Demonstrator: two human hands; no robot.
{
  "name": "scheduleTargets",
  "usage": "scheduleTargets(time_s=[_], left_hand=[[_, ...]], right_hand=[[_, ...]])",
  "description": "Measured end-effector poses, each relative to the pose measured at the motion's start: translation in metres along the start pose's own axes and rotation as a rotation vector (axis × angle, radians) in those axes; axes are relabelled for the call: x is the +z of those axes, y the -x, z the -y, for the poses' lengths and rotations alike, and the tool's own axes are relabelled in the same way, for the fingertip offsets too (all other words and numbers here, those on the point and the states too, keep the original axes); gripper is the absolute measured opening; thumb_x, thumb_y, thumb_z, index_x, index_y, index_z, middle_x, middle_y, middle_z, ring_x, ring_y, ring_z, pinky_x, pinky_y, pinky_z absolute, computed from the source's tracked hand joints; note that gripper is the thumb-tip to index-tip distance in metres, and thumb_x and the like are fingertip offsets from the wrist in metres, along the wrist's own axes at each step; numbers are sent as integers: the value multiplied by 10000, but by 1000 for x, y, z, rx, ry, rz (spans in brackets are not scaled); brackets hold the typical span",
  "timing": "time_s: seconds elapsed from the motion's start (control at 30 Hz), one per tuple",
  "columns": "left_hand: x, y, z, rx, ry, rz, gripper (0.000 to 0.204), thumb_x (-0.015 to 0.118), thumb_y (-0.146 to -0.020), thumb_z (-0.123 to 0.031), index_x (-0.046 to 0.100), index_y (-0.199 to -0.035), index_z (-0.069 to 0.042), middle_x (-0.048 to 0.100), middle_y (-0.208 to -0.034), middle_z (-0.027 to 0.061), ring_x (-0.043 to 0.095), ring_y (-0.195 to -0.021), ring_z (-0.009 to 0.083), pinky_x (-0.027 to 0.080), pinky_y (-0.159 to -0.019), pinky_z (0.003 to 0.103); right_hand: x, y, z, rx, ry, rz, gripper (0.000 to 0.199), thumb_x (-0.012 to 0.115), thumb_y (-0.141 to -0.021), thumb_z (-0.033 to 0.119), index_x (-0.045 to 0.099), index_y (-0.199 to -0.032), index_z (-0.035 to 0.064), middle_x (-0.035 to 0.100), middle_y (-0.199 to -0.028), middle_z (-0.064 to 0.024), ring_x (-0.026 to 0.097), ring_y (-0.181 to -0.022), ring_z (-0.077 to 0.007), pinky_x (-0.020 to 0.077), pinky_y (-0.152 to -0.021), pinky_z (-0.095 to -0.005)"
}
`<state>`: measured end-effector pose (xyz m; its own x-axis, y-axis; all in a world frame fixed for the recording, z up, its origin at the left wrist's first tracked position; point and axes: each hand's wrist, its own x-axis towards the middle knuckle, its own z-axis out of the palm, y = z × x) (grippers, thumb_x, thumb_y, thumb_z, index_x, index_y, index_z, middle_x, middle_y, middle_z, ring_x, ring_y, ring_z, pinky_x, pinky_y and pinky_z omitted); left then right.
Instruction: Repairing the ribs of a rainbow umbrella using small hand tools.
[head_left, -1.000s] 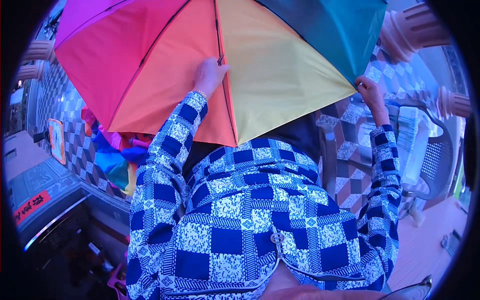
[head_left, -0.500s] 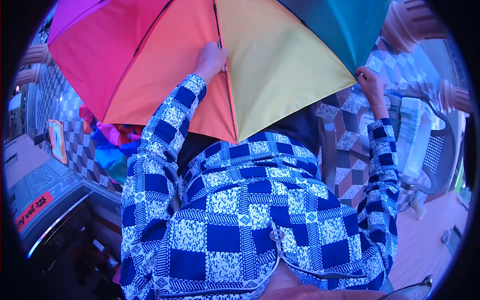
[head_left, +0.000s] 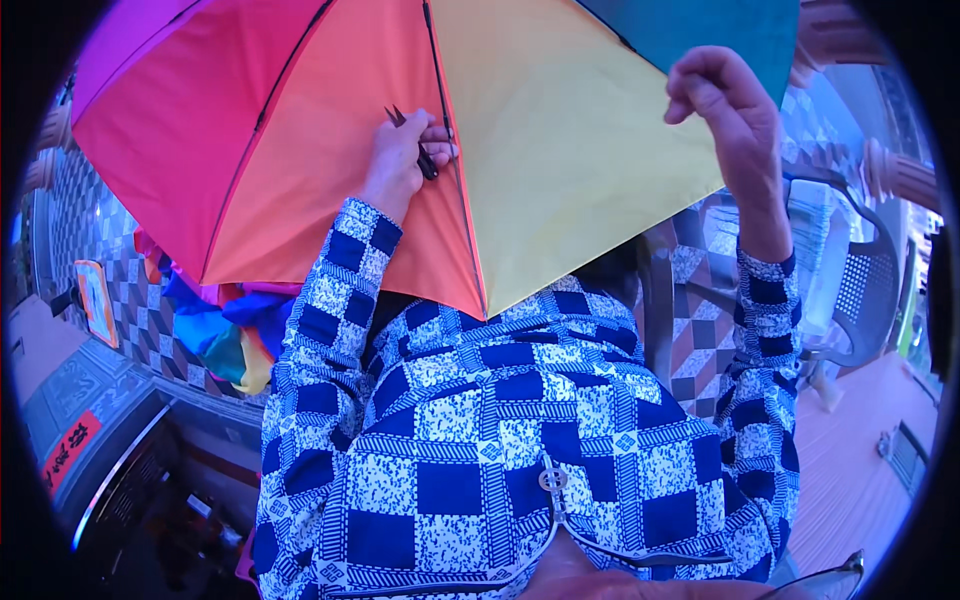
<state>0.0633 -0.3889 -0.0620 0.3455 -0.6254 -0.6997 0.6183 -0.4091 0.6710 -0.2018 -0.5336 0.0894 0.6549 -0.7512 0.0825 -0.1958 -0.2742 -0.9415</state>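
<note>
1. Left hand (head_left: 405, 155): grip closed round dark snips (head_left: 429, 165), over orange panel of spread rainbow umbrella (head_left: 560, 150).
2. Right hand (head_left: 735, 120) raised, fingers curled; can't tell if pinching anything.
3. Patterned floor (head_left: 130, 250); plastic chair (head_left: 868, 310) right.

Floor (head_left: 695, 325): tiled, cube-like pattern in pale, grey and brownish diamonds. Grey plastic chair (head_left: 868, 315) stands on it, right side, pale cloth (head_left: 818, 270) on the seat. Multicoloured fabric heap (head_left: 195, 315) at left; can't tell floor contact.
</note>
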Motion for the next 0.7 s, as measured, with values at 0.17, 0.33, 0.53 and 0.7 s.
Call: scheduleTargets(time_s=[0.17, 0.33, 0.53, 0.7], left_hand=[[0, -7, 5, -34, 105, -28, 201, 455, -898, -145, 446, -979, 39, 572, -750, 158, 595, -523, 261, 482, -404, 294], [0, -6, 11, 4, 188, -80, 182, 460, -888, -130, 431, -976, 28, 547, -740, 150, 592, -519, 278, 485, -406, 312], [6, 4, 16, 82, 220, -138, 175, 463, -881, -120, 410, -987, 9, 522, -731, 139, 591, -514, 284, 488, -407, 320], [2, 6, 19, 88, 242, -159, 181, 463, -879, -118, 402, -1000, 2, 527, -745, 141, 595, -518, 288, 498, -414, 326]], right_hand=[[121, -25, -33, 46, 45, 305, 88, 569, -805, 41, 632, -864, 22, 592, -813, -26, 555, -708, -107, 452, -657, -234], [165, -39, -93, 90, 394, 272, 160, 575, -772, 124, 659, -892, 59, 639, -808, -124, 622, -760, -237, 489, -695, -340], [177, -35, -98, 83, 593, 166, 182, 532, -779, 140, 653, -894, 65, 638, -851, -153, 611, -814, -317, 487, -724, -399], [182, -35, -93, 185, 636, 223, 178, 516, -773, 132, 643, -868, 53, 640, -853, -158, 612, -809, -330, 483, -724, -412]])
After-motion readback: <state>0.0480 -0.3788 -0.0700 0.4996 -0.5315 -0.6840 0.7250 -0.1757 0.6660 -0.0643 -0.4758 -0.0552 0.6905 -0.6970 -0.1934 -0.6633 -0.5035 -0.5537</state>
